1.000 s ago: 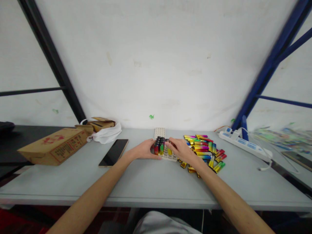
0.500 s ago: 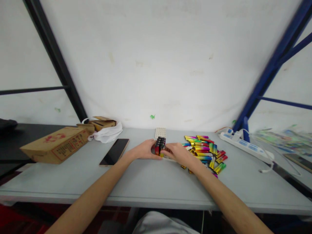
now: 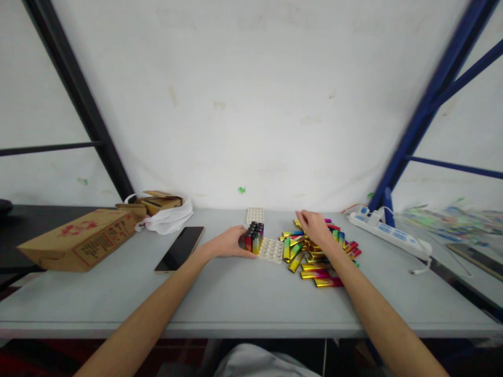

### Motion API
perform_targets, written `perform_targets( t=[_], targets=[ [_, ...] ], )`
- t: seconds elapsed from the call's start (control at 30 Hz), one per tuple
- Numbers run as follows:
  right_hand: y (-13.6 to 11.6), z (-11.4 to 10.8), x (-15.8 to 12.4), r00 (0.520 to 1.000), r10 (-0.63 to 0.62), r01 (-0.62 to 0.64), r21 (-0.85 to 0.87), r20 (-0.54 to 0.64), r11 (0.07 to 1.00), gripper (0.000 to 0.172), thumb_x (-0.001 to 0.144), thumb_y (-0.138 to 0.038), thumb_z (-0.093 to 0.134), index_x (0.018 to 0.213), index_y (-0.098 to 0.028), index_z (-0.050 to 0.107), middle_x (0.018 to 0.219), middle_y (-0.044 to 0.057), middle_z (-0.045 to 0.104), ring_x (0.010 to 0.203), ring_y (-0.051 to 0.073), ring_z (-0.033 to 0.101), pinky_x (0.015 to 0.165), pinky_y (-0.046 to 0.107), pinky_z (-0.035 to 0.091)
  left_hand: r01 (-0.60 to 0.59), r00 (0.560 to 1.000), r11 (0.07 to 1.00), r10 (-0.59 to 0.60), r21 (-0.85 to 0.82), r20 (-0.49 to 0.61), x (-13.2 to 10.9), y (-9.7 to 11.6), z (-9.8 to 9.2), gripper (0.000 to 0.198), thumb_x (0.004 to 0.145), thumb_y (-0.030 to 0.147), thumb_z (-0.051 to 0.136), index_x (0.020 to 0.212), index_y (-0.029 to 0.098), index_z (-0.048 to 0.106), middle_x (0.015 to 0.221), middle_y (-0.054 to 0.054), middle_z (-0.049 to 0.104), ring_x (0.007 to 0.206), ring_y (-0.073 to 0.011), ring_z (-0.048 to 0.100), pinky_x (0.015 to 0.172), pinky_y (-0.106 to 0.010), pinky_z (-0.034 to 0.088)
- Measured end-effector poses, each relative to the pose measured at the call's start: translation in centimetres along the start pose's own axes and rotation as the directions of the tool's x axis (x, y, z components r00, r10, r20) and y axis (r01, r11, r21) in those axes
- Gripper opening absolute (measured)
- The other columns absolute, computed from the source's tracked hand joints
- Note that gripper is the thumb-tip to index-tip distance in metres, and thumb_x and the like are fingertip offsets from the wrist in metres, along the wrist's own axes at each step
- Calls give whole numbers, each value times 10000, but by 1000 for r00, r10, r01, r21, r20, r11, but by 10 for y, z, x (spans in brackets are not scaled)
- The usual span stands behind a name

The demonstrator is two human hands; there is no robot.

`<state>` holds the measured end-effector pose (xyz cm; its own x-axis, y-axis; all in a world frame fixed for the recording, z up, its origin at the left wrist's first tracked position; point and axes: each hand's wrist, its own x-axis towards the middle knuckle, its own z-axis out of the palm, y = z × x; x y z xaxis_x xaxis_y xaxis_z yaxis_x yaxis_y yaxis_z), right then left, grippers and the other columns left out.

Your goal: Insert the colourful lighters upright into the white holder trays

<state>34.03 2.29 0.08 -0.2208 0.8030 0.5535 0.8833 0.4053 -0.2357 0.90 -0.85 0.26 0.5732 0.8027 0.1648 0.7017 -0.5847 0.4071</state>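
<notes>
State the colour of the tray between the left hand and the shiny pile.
The tray is off-white, seen best in the head view.

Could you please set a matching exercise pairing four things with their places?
1. Bare left hand
2. Bare right hand
3. Flat black-screened phone
4. Long white power strip

A. between the brown cardboard box and left hand
B. right of the loose pile of glossy multicoloured pieces
C. curved beside upright black-topped pieces
D. over the pile

Pairs: 1-C, 2-D, 3-A, 4-B

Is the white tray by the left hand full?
Only partly full: lighters stand at the tray's left end, by the left hand; its right part shows bare slots.
</notes>
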Motion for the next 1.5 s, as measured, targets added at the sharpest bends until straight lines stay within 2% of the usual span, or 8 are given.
perform_targets(
  t=[0.1, 0.27, 0.63, 0.87, 1.1, 1.23, 1.4, 1.5],
  targets=[
    [35, 6, 4, 998, 62, -62, -79, 1, 995, 288, 996, -240, 463, 1040, -123, 723, 1065, 193, 737, 964, 265, 685, 908, 341, 474, 36, 999, 999, -36, 5, 24, 0, -2, -3, 702, 604, 778, 773, 944, 172, 670, 961, -69, 698, 871, -292, 642, 750, -345, 499],
    [61, 15, 1, 965, 140, -109, -149, 222, 983, 463, 998, -322, 547, 1386, -76, 607, 1307, 230, 680, 1201, 323, 644, 1049, 407, 449, 76, 995, 997, -76, -5, 63, 0, -5, -4, 765, 599, 783, 774, 1001, 146, 642, 966, -82, 691, 870, -291, 638, 735, -352, 498],
    [66, 20, 6, 929, 79, -14, -180, 360, 984, 351, 1038, -343, 488, 1142, -158, 767, 1146, 180, 745, 1142, 277, 641, 1021, 365, 429, 76, 997, 997, -76, -29, -7, 1, -5, 7, 838, 546, 760, 818, 1120, 173, 653, 1149, -104, 708, 1028, -335, 656, 932, -412, 521],
    [63, 19, 4, 947, 105, -85, -77, 304, 993, 223, 993, -304, 564, 1069, -153, 710, 1053, 126, 751, 940, 218, 684, 859, 298, 472, 62, 998, 997, -62, -47, 19, 1, -4, 6, 854, 587, 757, 803, 1169, 155, 634, 1175, -123, 699, 1049, -332, 653, 947, -414, 513],
    [60, 18, 6, 955, -2, 25, -74, 295, 997, 242, 1006, -295, 547, 1071, -146, 726, 1083, 139, 739, 1006, 236, 672, 909, 300, 459, 83, 996, 996, -82, -27, 23, 0, -1, 4, 848, 577, 755, 808, 1153, 155, 643, 1182, -125, 702, 1048, -344, 657, 949, -424, 517],
    [49, 9, 7, 991, 26, -19, -54, 133, 998, 321, 1048, -339, 450, 1083, -144, 703, 1016, 148, 742, 935, 245, 685, 863, 308, 463, 70, 998, 997, -69, -40, 11, 0, -2, 4, 853, 578, 751, 813, 1165, 155, 647, 1192, -120, 703, 1064, -344, 660, 957, -402, 518],
    [20, -8, 5, 993, 30, 0, 259, -113, 966, 416, 1030, -491, 448, 1125, -171, 696, 887, 93, 750, 760, 218, 662, 738, 309, 466, 60, 998, 998, -59, -17, 27, 1, -6, 6, 869, 601, 768, 792, 1188, 144, 640, 1209, -128, 696, 1085, -343, 655, 977, -398, 510],
    [-3, -10, 3, 984, 77, 22, 536, -161, 844, 439, 911, -588, 625, 1039, -178, 713, 801, 53, 718, 658, 178, 599, 635, 280, 444, 57, 998, 998, -56, -36, 23, 1, -6, 7, 890, 599, 763, 797, 1205, 129, 642, 1216, -136, 697, 1088, -353, 659, 985, -406, 508]
  ],
)
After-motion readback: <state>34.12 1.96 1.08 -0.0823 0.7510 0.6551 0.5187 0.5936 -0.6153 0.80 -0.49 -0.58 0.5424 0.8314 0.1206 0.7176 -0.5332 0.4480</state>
